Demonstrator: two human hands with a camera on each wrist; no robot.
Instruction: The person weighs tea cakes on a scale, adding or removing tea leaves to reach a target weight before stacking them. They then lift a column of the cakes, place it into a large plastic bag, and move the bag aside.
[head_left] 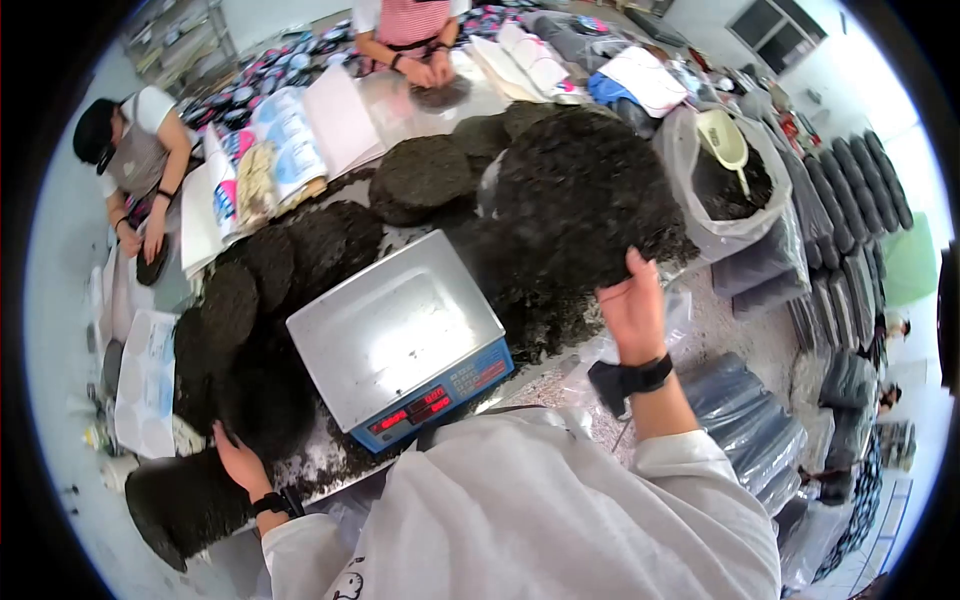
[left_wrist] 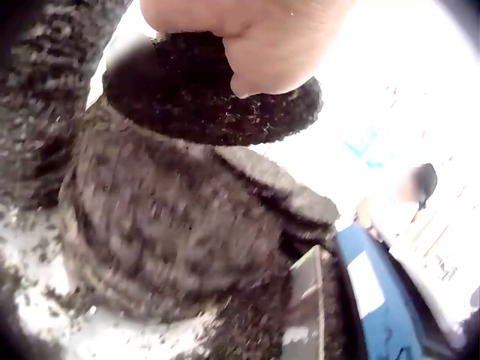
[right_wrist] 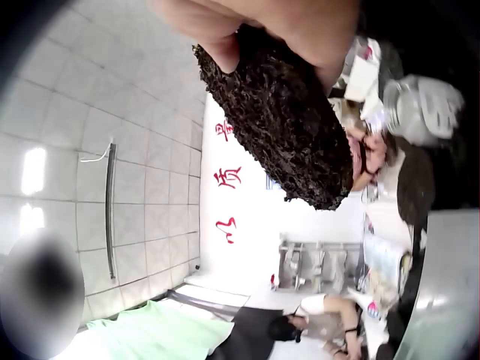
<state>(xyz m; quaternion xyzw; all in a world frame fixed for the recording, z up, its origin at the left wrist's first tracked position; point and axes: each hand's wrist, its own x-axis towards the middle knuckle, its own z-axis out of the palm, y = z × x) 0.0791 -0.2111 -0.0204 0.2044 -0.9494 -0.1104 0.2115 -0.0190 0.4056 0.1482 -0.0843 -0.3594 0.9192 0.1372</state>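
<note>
My right hand (head_left: 632, 310) grips the near edge of a big dark cake of matted shreds (head_left: 585, 200), to the right of the scale (head_left: 400, 325). In the right wrist view, thumb and fingers clasp this ragged-edged cake (right_wrist: 281, 124). At the left end of the table, my left hand (head_left: 240, 460) holds a round dark cake (left_wrist: 202, 112) by its edge, above other pressed cakes (left_wrist: 172, 210). The scale has a bare metal plate and a blue body with red digits lit. A row of round dark cakes (head_left: 265, 270) lies behind it.
Loose dark shreds cover the table. A plastic-lined sack (head_left: 735, 225) with a light scoop (head_left: 722, 140) stands at the right. Plastic-wrapped bundles (head_left: 735, 425) lie at lower right. Two people work across the table, near paper and plastic packaging (head_left: 290, 140).
</note>
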